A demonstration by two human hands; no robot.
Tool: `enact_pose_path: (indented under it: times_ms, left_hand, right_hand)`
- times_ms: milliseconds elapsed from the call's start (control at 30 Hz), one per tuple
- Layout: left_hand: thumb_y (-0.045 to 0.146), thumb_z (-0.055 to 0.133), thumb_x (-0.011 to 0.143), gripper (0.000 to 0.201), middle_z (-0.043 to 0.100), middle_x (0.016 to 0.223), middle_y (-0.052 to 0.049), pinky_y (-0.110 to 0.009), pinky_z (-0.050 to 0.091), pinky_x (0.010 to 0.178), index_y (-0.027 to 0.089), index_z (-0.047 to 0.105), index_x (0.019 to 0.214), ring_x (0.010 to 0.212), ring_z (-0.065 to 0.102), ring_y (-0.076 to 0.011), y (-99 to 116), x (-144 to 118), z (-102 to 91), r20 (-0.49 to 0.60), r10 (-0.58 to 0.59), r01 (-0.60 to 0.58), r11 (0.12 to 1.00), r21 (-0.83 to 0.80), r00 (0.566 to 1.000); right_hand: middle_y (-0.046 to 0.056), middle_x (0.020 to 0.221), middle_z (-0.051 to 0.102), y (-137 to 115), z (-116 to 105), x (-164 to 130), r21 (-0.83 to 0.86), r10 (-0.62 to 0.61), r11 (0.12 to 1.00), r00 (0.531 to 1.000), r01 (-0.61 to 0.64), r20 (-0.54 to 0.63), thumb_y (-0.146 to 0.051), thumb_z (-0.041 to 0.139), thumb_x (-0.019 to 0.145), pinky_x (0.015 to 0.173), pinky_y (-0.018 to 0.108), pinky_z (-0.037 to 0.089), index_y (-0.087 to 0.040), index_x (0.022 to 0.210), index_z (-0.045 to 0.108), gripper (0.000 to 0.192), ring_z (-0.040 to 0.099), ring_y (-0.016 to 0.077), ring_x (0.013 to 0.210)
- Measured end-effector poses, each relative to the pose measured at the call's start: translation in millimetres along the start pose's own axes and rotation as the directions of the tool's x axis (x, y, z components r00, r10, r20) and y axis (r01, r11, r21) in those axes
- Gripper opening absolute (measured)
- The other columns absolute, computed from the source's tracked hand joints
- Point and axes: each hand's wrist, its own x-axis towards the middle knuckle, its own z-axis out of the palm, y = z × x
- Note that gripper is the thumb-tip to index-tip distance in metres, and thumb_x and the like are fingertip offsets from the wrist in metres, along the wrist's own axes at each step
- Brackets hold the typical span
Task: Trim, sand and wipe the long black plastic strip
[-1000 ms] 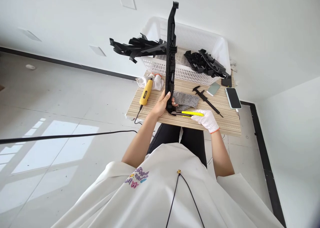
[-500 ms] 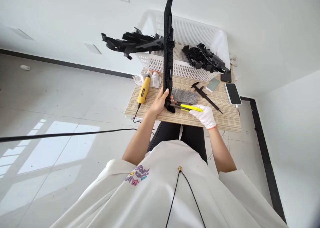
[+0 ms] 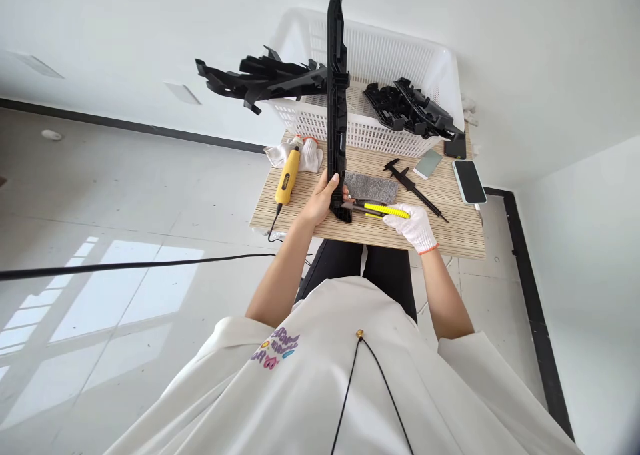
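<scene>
My bare left hand (image 3: 320, 200) is wrapped round the lower end of a long black moulded plastic part (image 3: 337, 102), which points away from me over the table. In my right hand (image 3: 407, 225), which wears a white knit glove with an orange cuff, is a slim dark tool with a ribbed yellow handle (image 3: 387, 210). Its dark tip reaches the lower end of the plastic part, just beside my left fingers. The exact kind of tool is too small to make out. A grey textured block (image 3: 373, 188) lies just beyond the tool.
A white plastic basket (image 3: 395, 125) at the back holds several black plastic parts (image 3: 270, 78), some jutting over its left side. On the striped table (image 3: 310, 222) are a yellow corded power tool (image 3: 288, 177), white gloves (image 3: 311, 155), a black caliper (image 3: 413, 187), a grey-green card (image 3: 428, 164) and a phone (image 3: 469, 181).
My right hand and the yellow-handled tool have shifted slightly to the right. The plastic part stays in my left hand. The camera view has moved a little.
</scene>
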Motion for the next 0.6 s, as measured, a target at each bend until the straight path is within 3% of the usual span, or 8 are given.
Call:
enact_pose_path:
  times_ms: [133, 367, 500, 600]
  left_hand:
    - [0.055, 0.07, 0.087, 0.046, 0.059, 0.072, 0.006, -0.026, 0.058, 0.069, 0.024, 0.047, 0.113, 0.061, 0.06, -0.0091, 1.1, -0.5, 1.1, -0.015, -0.009, 0.009, 1.0, 0.015, 1.0]
    - [0.054, 0.072, 0.085, 0.048, 0.061, 0.071, 0.005, -0.026, 0.058, 0.066, 0.024, 0.048, 0.114, 0.061, 0.06, -0.0099, -0.5, 0.2, 0.3, -0.008, 0.015, -0.015, 1.0, -0.006, 1.0]
    - [0.053, 0.072, 0.085, 0.048, 0.06, 0.071, 0.006, -0.028, 0.059, 0.068, 0.024, 0.047, 0.114, 0.06, 0.06, -0.0097, 0.6, -0.4, 1.3, 0.002, 0.004, -0.003, 1.0, -0.017, 1.0]
    - [0.053, 0.071, 0.087, 0.046, 0.06, 0.071, 0.006, -0.029, 0.059, 0.071, 0.024, 0.048, 0.113, 0.06, 0.06, -0.0093, 0.7, -0.8, 1.3, 0.001, 0.004, -0.004, 1.0, -0.006, 1.0]
  right_hand:
    - [0.008, 0.089, 0.076, 0.9, 0.0, 0.4, -0.02, -0.075, 0.997, 0.997, 0.075, -0.014, -0.043, 0.082, 0.069, 0.073, 0.031, 0.056, -0.016, 0.096, 0.079, 0.038, 0.07, 0.0214, 0.083]
    - [0.007, 0.081, 0.075, 2.9, -0.2, 1.4, 0.001, -0.066, 0.998, 0.997, 0.066, -0.044, -0.043, 0.082, 0.069, 0.069, 0.03, 0.055, -0.015, 0.096, 0.079, 0.039, 0.068, 0.0202, 0.076]
    - [0.008, 0.087, 0.076, 3.5, -1.4, 1.7, -0.033, -0.106, 0.994, 0.994, 0.107, 0.027, -0.043, 0.084, 0.069, 0.073, 0.031, 0.055, -0.018, 0.096, 0.08, 0.037, 0.069, 0.0211, 0.08]
    - [0.008, 0.09, 0.077, 3.4, -1.2, 1.9, -0.026, -0.107, 0.994, 0.994, 0.107, -0.002, -0.044, 0.082, 0.071, 0.075, 0.032, 0.056, -0.019, 0.095, 0.08, 0.035, 0.07, 0.0219, 0.084]
